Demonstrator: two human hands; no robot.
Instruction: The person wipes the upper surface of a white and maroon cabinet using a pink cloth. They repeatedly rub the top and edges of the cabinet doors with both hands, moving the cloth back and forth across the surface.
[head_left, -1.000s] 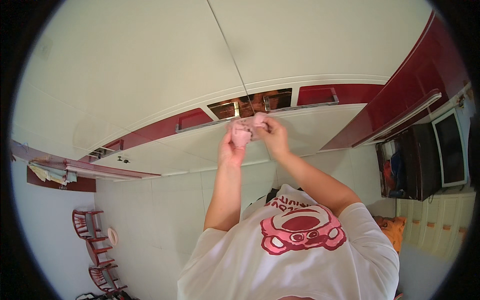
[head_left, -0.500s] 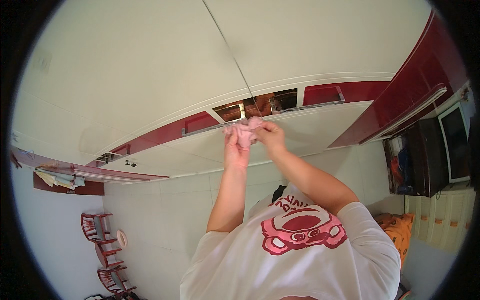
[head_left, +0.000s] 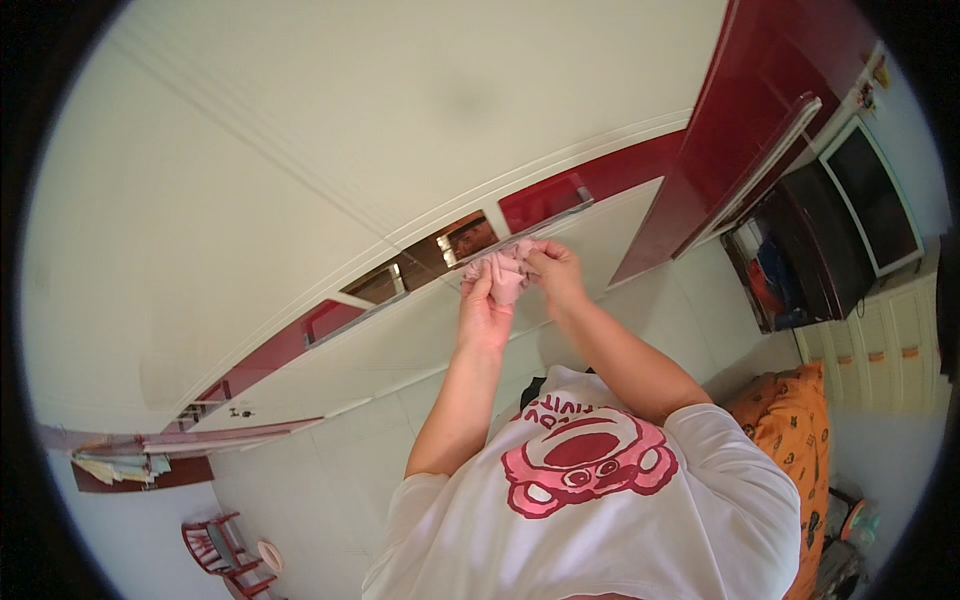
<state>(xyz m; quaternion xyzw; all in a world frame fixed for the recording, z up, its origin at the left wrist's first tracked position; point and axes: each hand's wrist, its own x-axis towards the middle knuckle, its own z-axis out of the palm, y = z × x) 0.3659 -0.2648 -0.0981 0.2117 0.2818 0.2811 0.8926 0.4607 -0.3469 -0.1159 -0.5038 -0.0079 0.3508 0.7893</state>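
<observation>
Both my arms are raised in front of a white shirt with a pink bear print (head_left: 585, 465). My left hand (head_left: 483, 305) and my right hand (head_left: 556, 272) each grip a crumpled pink cloth (head_left: 506, 270) held between them. The cloth presses against the metal rail (head_left: 400, 285) along the edge of a white cabinet door (head_left: 330, 150) with dark red trim. A small reflective panel (head_left: 462, 240) sits just behind the cloth.
A dark red cabinet (head_left: 760, 120) stands at the upper right, with a dark screen (head_left: 872, 200) beside it. An orange patterned cushion (head_left: 790, 430) lies at the right. At the lower left are a red rack (head_left: 215, 548) and a shelf with papers (head_left: 112, 465).
The view has tilted and moved closer, so the cabinet line now slants. Both hands stay bunched on the pink cloth at the rail, shifted slightly along it.
</observation>
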